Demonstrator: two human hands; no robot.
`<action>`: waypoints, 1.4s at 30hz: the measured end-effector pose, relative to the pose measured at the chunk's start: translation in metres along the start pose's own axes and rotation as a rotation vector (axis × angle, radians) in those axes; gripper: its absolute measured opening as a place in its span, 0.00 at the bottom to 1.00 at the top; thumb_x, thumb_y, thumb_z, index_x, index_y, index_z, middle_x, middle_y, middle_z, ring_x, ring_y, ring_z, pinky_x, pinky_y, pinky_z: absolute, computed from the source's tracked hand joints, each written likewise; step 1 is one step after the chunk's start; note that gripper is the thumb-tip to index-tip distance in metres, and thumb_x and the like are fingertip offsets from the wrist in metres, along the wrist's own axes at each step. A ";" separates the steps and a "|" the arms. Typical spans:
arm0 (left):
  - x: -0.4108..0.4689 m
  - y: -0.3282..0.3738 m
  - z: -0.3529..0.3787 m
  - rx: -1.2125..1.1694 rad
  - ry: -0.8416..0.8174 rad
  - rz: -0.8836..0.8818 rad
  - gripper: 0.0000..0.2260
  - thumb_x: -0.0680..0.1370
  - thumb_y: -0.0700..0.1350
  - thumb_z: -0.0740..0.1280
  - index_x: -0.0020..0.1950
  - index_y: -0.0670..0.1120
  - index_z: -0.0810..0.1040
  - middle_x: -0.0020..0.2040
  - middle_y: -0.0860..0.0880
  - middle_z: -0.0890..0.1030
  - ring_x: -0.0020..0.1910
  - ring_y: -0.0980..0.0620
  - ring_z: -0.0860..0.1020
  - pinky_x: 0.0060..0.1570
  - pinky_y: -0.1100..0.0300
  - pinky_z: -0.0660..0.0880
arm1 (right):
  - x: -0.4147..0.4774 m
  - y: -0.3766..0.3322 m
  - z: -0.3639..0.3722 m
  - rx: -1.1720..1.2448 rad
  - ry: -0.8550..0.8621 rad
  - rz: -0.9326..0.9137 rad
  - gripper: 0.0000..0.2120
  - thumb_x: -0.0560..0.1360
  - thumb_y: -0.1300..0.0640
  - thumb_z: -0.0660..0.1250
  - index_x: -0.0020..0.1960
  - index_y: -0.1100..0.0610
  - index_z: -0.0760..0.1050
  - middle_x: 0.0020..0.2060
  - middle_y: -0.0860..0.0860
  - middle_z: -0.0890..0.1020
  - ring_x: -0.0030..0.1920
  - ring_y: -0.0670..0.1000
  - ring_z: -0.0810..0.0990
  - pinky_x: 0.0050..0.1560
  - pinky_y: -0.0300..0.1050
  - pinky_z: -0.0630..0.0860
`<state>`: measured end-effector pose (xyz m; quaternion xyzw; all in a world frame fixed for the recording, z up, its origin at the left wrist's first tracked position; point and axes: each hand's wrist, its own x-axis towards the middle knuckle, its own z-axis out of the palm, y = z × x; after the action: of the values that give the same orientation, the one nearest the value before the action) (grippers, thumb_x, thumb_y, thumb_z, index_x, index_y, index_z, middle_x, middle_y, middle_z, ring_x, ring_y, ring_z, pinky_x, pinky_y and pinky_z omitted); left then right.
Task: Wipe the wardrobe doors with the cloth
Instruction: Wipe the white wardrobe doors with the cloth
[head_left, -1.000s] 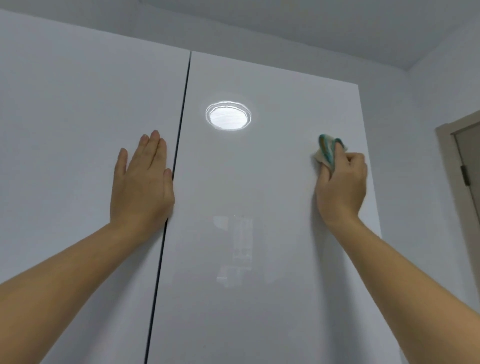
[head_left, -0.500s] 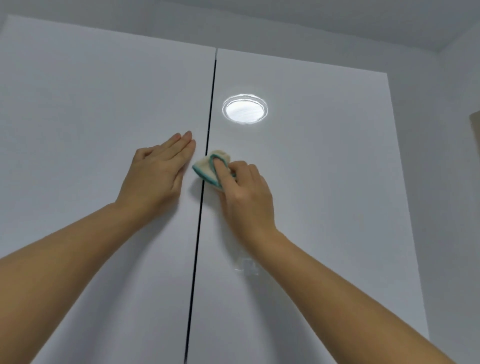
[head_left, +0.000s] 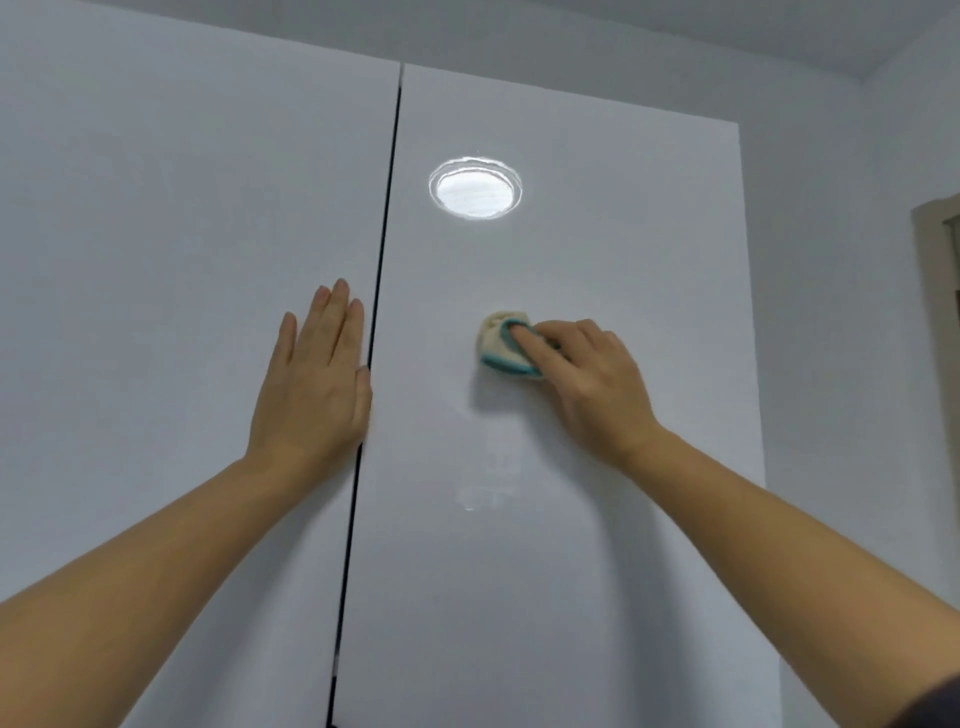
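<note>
1. Two glossy white wardrobe doors fill the view: the left door (head_left: 156, 312) and the right door (head_left: 571, 519). A thin dark gap (head_left: 363, 467) parts them, running from about 12 o'clock down to 6 o'clock at a slight lean.
2. The left hand (head_left: 311, 384) lies flat on the left door, just at 9 o'clock of the gap. Its fingers are straight, close together and point to 12 o'clock. The thumb side lies along the door's edge, and the hand holds nothing.
3. The right hand (head_left: 592, 384) is on the right door, at 3 o'clock of the left hand and well apart from it. Its fingers are curled over the cloth (head_left: 501, 345) and press it to the panel, with the forefinger laid across the top. The thumb is hidden, so I cannot tell how it grips underneath.
4. The cloth is bunched up, cream with a teal edge. It sticks out at 9 o'clock of the right hand, touches the right door, and sits between the gap and the knuckles. A soft shadow falls on the door at its 6 o'clock.
5. A round bright reflection (head_left: 475, 189) shows on the right door at 12 o'clock of the cloth, well above it.
6. Both forearms are bare and come in from 7 and 5 o'clock. A dark sleeve (head_left: 935, 701) shows at the lower right corner.
7. The wall (head_left: 831, 260) lies at 3 o'clock of the right door, with a beige frame (head_left: 930, 312) at the picture's edge. The ceiling (head_left: 727, 31) runs across at 1 o'clock.
</note>
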<state>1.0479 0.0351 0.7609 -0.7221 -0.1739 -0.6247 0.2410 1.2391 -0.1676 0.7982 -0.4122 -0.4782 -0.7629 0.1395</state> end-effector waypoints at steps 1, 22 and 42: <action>-0.002 0.003 0.002 -0.004 -0.003 0.007 0.27 0.78 0.45 0.46 0.76 0.35 0.56 0.77 0.40 0.55 0.77 0.43 0.53 0.75 0.46 0.49 | -0.007 0.012 -0.002 -0.018 -0.010 0.052 0.21 0.73 0.65 0.69 0.66 0.58 0.74 0.52 0.57 0.80 0.44 0.60 0.78 0.37 0.49 0.73; -0.008 0.008 0.009 0.008 0.054 0.041 0.26 0.80 0.45 0.46 0.76 0.36 0.55 0.77 0.39 0.56 0.77 0.43 0.53 0.75 0.48 0.50 | -0.083 0.043 -0.036 -0.041 0.043 0.941 0.23 0.77 0.65 0.61 0.72 0.60 0.67 0.54 0.62 0.73 0.55 0.63 0.72 0.46 0.49 0.69; -0.003 -0.029 -0.002 0.012 0.103 0.317 0.20 0.81 0.42 0.52 0.72 0.35 0.66 0.72 0.39 0.66 0.72 0.42 0.66 0.71 0.52 0.58 | 0.020 -0.100 0.011 0.155 0.074 0.668 0.26 0.67 0.64 0.66 0.65 0.61 0.74 0.46 0.58 0.76 0.44 0.57 0.73 0.36 0.47 0.73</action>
<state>1.0296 0.0577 0.7617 -0.7060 -0.0489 -0.6142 0.3492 1.1715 -0.1044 0.7540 -0.5062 -0.3680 -0.6509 0.4297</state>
